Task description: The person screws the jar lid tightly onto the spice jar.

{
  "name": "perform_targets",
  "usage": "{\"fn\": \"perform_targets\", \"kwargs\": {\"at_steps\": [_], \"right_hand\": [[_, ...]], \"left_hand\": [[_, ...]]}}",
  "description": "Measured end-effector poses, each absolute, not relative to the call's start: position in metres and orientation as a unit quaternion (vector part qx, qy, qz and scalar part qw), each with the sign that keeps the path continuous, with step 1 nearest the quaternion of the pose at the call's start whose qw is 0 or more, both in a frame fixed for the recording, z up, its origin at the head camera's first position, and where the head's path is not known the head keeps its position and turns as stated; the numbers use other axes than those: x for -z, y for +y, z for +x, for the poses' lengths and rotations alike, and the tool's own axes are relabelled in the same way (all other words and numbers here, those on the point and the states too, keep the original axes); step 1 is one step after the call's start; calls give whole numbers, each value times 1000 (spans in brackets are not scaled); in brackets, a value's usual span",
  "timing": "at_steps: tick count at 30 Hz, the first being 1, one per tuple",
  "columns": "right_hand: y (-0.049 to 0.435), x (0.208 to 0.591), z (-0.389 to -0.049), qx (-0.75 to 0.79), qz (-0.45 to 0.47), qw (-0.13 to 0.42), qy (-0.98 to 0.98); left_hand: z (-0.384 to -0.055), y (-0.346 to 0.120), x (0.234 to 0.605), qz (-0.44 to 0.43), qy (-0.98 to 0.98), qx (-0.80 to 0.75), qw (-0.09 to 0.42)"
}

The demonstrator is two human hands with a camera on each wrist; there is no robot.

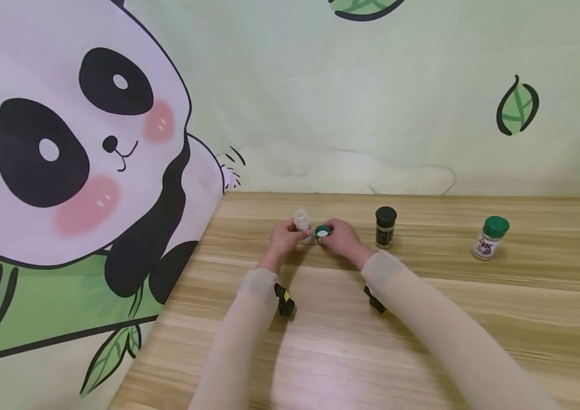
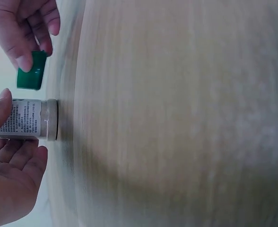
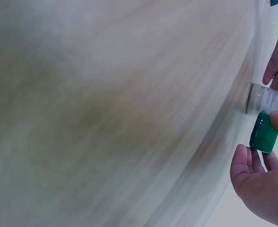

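My left hand [image 1: 285,237] grips a clear spice jar [image 1: 301,218] around its labelled middle, thumb on one side and fingers on the other. The jar stands upright with its top uncovered. In the left wrist view, its label [image 2: 21,117] carries small print, and pale contents show near its base. Just right of the jar, my right hand [image 1: 342,236] pinches a green cap [image 1: 322,232] between thumb and fingers. The cap is tilted so that its white inside faces the head camera. A narrow gap separates cap and jar in the left wrist view.
A black-capped spice jar [image 1: 384,228] stands right of my right hand. Farther right is a jar with a green cap [image 1: 490,238] and a white label. Behind the wooden table [image 1: 331,341] hangs a panda-print cloth [image 1: 321,102]. Small black devices sit at both wrists.
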State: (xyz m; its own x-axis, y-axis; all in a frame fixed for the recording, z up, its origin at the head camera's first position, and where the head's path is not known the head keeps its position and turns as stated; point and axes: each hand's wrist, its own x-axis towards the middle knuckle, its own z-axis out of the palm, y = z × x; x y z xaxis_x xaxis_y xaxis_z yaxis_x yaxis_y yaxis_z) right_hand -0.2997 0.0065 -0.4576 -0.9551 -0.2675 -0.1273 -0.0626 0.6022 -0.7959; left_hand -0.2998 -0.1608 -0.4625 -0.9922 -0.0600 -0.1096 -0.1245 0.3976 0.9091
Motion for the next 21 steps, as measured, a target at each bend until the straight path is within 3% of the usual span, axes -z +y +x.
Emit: {"fn": "perform_targets", "kwargs": {"at_steps": [21], "right_hand": [[10,426,-300,470,-117,91,870]], "left_hand": [[-300,-158,465,-54,843,-535,23]]}}
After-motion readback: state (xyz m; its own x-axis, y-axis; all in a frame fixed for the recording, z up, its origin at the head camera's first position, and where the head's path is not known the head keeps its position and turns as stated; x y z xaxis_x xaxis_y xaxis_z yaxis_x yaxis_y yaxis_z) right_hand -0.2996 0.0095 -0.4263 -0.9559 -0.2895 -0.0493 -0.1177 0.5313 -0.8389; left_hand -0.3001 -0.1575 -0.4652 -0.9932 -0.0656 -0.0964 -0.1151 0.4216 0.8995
